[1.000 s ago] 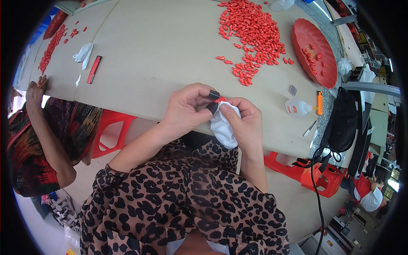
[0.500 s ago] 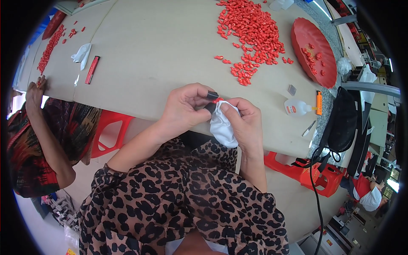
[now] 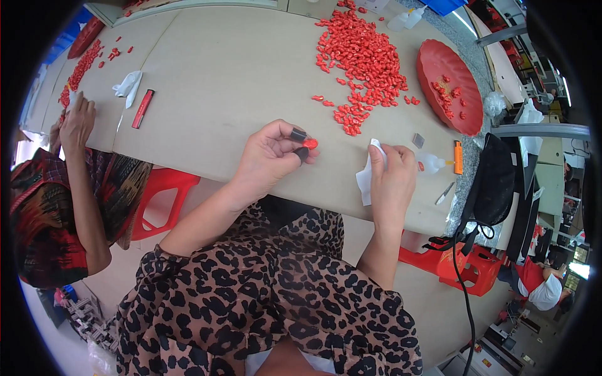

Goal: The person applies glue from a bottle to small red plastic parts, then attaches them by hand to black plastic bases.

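Over the table's near edge my left hand [image 3: 269,156] pinches a small glossy red piece [image 3: 310,143] between thumb and finger. Black covers wrap those two fingertips. To its right, apart from the red piece, my right hand [image 3: 395,175] grips a white cloth [image 3: 364,182], part of which hangs down. Beyond both hands lies a big pile of similar red pieces [image 3: 360,56], with a few strays at its near side. A scalloped red dish [image 3: 464,72] to the right of the pile holds several more.
Near my right hand are a squeeze bottle [image 3: 428,163], a grey square [image 3: 417,140], an orange tool [image 3: 458,158] and a slim metal tool [image 3: 444,193]. At left, a co-worker's hand [image 3: 78,122] works near another cloth [image 3: 128,86] and a red stick-like object [image 3: 143,109]. Red stools [image 3: 157,207] stand below.
My right hand has moved right with the white cloth, away from the red piece. My left hand keeps the piece, now uncovered. The co-worker's hand has moved right.
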A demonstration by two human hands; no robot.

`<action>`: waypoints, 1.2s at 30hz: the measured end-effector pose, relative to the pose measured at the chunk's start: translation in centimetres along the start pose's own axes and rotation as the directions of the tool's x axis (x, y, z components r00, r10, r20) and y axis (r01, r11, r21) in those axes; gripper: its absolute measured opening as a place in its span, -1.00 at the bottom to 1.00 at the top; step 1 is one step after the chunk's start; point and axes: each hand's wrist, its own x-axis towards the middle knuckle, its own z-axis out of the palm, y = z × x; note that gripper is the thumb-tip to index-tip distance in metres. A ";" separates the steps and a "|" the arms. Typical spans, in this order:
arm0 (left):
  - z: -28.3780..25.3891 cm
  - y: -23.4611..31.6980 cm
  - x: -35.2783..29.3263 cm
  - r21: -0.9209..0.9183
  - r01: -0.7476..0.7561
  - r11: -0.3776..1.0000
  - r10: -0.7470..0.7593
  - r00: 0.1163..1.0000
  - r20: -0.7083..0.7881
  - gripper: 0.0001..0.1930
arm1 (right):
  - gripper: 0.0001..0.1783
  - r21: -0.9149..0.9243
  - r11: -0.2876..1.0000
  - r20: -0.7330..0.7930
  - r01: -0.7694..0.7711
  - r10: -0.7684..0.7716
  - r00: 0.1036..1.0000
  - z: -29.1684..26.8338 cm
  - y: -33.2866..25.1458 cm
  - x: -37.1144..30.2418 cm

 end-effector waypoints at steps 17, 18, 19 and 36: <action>-0.1 1.4 -1.3 -0.188 0.139 0.972 -0.150 0.987 -0.047 -0.91 | -0.86 0.356 0.926 0.244 0.125 -0.222 0.944 4.4 -4.6 7.0; -0.1 1.5 -1.4 -0.208 0.162 0.965 -0.171 0.985 -0.027 -0.88 | -0.85 0.352 0.924 0.214 0.151 -0.236 0.948 4.4 -4.5 7.0; -0.1 1.6 -1.5 -0.228 0.186 0.956 -0.192 0.981 -0.005 -0.84 | -0.85 0.350 0.925 0.216 0.149 -0.235 0.948 4.1 -4.4 7.0; 1.0 -0.6 -2.3 -0.242 0.166 0.956 -0.169 0.986 0.009 -0.89 | -0.88 0.801 -0.173 0.593 -0.573 0.099 0.799 0.1 -3.9 -2.0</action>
